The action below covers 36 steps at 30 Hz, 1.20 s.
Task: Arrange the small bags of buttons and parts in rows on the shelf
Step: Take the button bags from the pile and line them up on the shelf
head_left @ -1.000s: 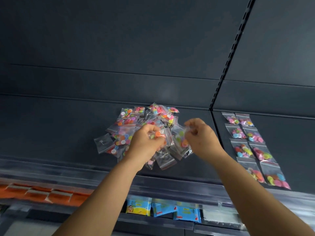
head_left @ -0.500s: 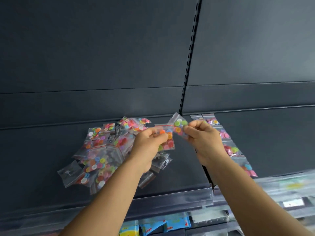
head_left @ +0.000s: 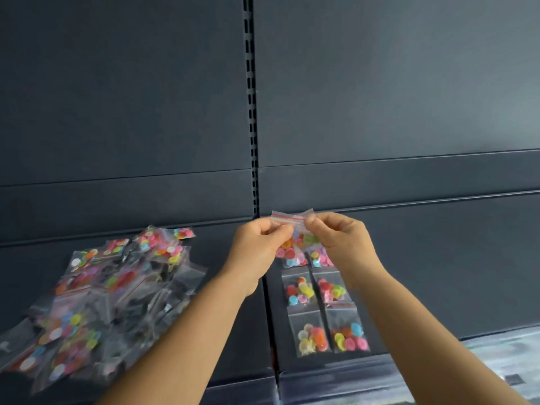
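Both hands pinch one small clear bag of coloured buttons point(head_left: 295, 229) by its red-striped top, above the shelf's right section. My left hand point(head_left: 257, 252) holds its left edge and my right hand point(head_left: 339, 244) its right edge. Below the held bag, two rows of button bags point(head_left: 321, 311) lie side by side on the dark shelf point(head_left: 438, 273); the far ends of the rows are hidden by my hands. A loose pile of button and parts bags point(head_left: 111, 302) lies on the shelf's left section.
A slotted upright post point(head_left: 251, 112) divides the dark back panels. A seam point(head_left: 270, 317) splits the shelf into left and right sections. The shelf's front edge strip point(head_left: 496, 363) runs along the lower right.
Both hands have carried the held bag rightward from over the pile to above the rows, and the view has swung right with them.
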### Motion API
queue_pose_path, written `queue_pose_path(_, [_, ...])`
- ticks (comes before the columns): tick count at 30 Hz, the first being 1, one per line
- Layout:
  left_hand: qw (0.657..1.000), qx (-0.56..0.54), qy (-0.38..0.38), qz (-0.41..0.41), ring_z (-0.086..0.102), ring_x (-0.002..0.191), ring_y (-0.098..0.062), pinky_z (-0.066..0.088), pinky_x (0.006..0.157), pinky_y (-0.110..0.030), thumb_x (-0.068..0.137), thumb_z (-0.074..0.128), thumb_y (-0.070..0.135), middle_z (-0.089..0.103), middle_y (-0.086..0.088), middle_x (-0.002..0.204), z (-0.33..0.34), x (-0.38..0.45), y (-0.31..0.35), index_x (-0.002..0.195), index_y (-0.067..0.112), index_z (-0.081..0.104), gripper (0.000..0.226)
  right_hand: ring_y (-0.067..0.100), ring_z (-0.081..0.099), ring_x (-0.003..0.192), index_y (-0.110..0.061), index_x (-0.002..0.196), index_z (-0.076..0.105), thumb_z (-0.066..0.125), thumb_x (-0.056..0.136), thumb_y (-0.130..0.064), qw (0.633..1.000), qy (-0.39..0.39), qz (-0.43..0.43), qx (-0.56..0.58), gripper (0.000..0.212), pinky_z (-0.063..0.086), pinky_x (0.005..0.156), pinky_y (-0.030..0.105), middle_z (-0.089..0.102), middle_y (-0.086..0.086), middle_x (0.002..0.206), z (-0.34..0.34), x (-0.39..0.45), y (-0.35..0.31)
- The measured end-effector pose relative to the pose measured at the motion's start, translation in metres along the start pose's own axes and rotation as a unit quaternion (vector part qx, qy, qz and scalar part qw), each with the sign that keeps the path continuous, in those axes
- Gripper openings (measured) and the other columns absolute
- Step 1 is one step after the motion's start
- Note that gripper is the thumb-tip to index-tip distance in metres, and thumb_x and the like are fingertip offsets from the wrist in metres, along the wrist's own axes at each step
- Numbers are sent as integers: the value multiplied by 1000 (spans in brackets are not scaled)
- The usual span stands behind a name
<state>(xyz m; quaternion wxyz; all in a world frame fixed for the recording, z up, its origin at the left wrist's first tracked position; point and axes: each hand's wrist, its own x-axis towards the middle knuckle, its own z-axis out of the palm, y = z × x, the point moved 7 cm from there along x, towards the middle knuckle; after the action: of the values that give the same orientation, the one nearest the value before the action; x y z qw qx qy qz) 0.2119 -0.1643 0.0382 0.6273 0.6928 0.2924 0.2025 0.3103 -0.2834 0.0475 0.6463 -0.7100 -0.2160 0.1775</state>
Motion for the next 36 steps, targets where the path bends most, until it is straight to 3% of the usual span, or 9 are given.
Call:
queue_pose_path(3, [999,25,19,8,58,71,-16,46,67,-26,89,61,25,71,-9,83,36,10,9,83,12,71,18,6,57,58,-17,72,72,65,88,-22,1000,13,-2,-22,19,45,58,19,69,-6,63,-40,23,4])
queue_pose_path(7, [996,53,76,15,59,73,-16,47,68,-28,86,63,21,73,-9,87,68,28,14,83,15,72,11,-3,50,45,-17,72,70,61,89,-20,999,21,-5,-48,19,37,43,10,63,-12,53,-84,50,12])
queue_pose_path(10, [991,84,104,24,67,81,-14,53,71,-27,86,62,19,73,3,84,83,39,16,89,18,71,9,1,54,51,-18,69,69,62,88,-18,998,25,-1,-65,20,42,51,11,64,-11,56,-107,67,22])
queue_pose_path(13, [986,112,120,23,67,82,-13,53,72,-28,86,62,21,72,5,86,95,50,13,93,18,70,12,10,57,61,-18,71,68,61,88,-18,996,35,9,-86,18,45,64,23,67,-3,64,-123,82,33])
queue_pose_path(21, [970,224,90,18,64,84,-13,53,74,-29,86,61,21,68,6,89,127,82,-3,93,19,66,9,14,60,64,-17,78,65,58,86,-16,981,28,26,-189,11,43,53,20,68,-6,70,-130,111,59])
queue_pose_path(23, [963,254,82,25,63,80,-13,52,68,-27,89,58,21,67,6,89,134,90,-4,96,18,66,11,19,65,73,-14,85,66,57,86,-15,979,25,26,-200,9,45,56,23,70,-3,76,-129,116,64])
queue_pose_path(27, [946,312,84,31,63,80,-16,54,69,-30,90,56,20,70,1,95,140,105,-10,98,17,65,13,12,60,74,-14,105,64,57,88,-16,972,18,27,-231,18,40,56,16,69,-4,86,-127,127,70])
queue_pose_path(32, [879,457,81,104,44,120,-21,40,99,-32,93,56,22,51,-1,130,146,104,-9,132,16,49,40,22,48,120,-18,131,52,57,90,-17,930,-13,-50,-363,41,41,94,29,54,1,129,-121,128,69])
queue_pose_path(36, [818,547,11,177,41,119,-21,41,98,-33,93,52,10,49,1,130,163,90,-18,128,14,55,36,24,45,116,-19,115,65,57,91,-21,899,-55,-97,-423,25,38,89,28,54,2,122,-112,120,67])
